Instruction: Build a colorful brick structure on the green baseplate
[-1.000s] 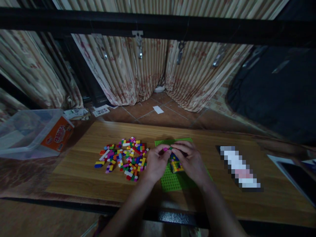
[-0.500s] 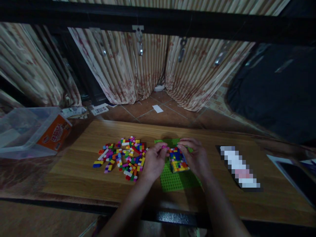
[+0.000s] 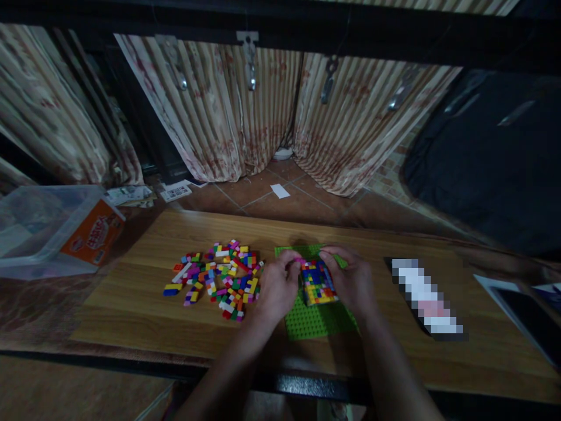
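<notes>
A small structure of multicoloured toy bricks (image 3: 318, 286) stands on a green studded baseplate (image 3: 307, 324). My left hand (image 3: 279, 286) is at its left side, thumb and finger closed on a pink brick (image 3: 300, 261) by the structure's far left corner. My right hand (image 3: 350, 278) reaches in from the other side, its fingers bent and closed at the far right corner of the structure. The contact under those fingertips is partly hidden. Nearest to my left hand lies a loose pile of small bricks (image 3: 223, 275) in many colours.
The wooden table (image 3: 131, 316) also bears a dark flat object with a pixelated face (image 3: 427, 298) on the right. A tablet-like dark panel (image 3: 526, 321) lies near the right edge. Beyond the left end stands a clear plastic bin (image 3: 48, 234) with an orange label. Curtains (image 3: 263, 117) hang behind.
The pink brick in my left hand has shifted slightly right, to the structure's far left corner. My right fingertips have moved a little right. The view has tilted slightly.
</notes>
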`<state>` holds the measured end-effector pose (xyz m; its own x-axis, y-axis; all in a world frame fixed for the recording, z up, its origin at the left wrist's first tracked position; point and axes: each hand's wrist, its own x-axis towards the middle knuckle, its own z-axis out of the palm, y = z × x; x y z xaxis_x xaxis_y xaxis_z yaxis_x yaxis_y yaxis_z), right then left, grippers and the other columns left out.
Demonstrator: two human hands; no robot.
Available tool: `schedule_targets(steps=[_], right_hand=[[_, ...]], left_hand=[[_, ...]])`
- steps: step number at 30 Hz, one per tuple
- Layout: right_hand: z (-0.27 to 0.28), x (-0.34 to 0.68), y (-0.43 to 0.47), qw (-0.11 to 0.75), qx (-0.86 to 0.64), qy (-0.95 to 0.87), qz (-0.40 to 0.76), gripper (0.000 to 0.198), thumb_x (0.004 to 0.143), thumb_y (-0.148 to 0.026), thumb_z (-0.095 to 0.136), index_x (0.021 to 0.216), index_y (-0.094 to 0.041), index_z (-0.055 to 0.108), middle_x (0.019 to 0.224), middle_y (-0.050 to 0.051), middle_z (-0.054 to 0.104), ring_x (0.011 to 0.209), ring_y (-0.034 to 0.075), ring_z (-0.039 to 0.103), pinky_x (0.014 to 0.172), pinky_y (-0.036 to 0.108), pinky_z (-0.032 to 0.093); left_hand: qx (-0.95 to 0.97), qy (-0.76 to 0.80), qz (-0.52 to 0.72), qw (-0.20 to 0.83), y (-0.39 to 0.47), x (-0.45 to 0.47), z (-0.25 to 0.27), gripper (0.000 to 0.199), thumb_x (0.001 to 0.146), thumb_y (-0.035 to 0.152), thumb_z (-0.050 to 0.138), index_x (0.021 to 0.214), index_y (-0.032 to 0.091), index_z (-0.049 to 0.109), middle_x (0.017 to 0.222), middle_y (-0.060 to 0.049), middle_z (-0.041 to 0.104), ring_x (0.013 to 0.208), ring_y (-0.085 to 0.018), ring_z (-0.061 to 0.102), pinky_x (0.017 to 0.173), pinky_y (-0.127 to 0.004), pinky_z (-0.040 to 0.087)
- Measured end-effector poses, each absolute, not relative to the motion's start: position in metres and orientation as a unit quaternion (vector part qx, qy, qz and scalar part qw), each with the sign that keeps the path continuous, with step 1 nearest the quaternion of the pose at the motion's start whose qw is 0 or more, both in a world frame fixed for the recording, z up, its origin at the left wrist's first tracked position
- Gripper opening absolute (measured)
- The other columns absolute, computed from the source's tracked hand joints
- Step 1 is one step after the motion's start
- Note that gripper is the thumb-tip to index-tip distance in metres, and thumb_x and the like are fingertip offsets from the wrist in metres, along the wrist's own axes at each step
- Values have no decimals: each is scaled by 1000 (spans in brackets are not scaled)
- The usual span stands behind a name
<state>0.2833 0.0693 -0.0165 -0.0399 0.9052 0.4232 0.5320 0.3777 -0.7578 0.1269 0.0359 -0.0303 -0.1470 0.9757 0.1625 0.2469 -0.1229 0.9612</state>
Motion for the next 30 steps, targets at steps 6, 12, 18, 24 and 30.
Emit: schedule_targets(steps=[6,12,18,24,30], right_hand=[[-16,282,67,447,-527,-689,219,20,84,-38,57,83,-22,70,92,6,70,91,23,62,86,39,46],[-15,280,66,439,-525,-684,254,19,84,-35,57,82,-21,69,89,6,70,88,21,63,83,35,47],[-17,283,66,417,-543,-682,257,20,83,-35,56,82,-20,69,87,6,70,85,21,63,80,34,46],[-16,289,66,388,-524,-718,242,19,86,-31,52,82,-22,69,90,5,69,87,20,62,81,33,46],[-18,291,67,370,-508,-744,226,20,88,-30,52,85,-24,71,89,3,69,88,20,62,83,34,45]], left_hand=[[532,563,521,358,42,135,-36,16,82,21,60,92,22,73,92,-2,74,83,-17,68,81,-28,52],[551,570,500,347,41,133,-30,18,81,21,59,90,21,74,89,-2,75,77,-16,68,73,-26,53],[576,587,477,309,41,133,-24,18,78,18,59,85,24,74,77,1,73,72,-15,66,64,-22,49],[590,578,477,301,42,132,-22,18,84,27,56,83,22,74,75,0,72,69,-15,64,63,-22,47],[583,574,476,323,46,131,-27,19,83,27,56,83,21,74,75,-1,72,66,-14,63,62,-22,47]])
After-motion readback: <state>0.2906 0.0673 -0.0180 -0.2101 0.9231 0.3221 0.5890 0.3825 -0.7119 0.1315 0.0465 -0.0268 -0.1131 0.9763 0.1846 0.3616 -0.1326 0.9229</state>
